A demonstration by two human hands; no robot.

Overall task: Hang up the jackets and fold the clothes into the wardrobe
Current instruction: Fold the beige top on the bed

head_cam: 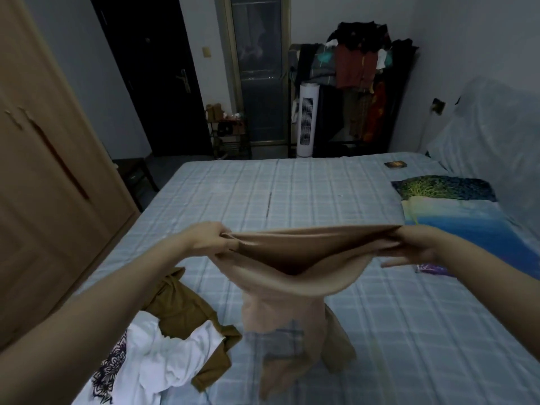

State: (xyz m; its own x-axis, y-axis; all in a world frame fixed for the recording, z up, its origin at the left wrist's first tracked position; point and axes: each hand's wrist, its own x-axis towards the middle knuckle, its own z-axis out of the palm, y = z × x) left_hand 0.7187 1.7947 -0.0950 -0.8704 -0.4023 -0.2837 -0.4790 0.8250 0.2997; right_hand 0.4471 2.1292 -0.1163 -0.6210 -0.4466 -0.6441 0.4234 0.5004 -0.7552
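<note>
One tan garment (295, 276), held over the bed (321, 188) at 6 o'clock, its lower part blurred: left hand (210, 238) and right hand (415, 244) each pinch an end of its stretched top edge. Two more garments at 7 o'clock: one brown (181, 311), one white (152, 361), cut off by the frame. One wardrobe (43, 171) at 9 o'clock, doors closed.

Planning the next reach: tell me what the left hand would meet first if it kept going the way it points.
Probably the tan garment it already grips; the left hand points right along the stretched edge toward the right hand. Depth is unclear.
</note>
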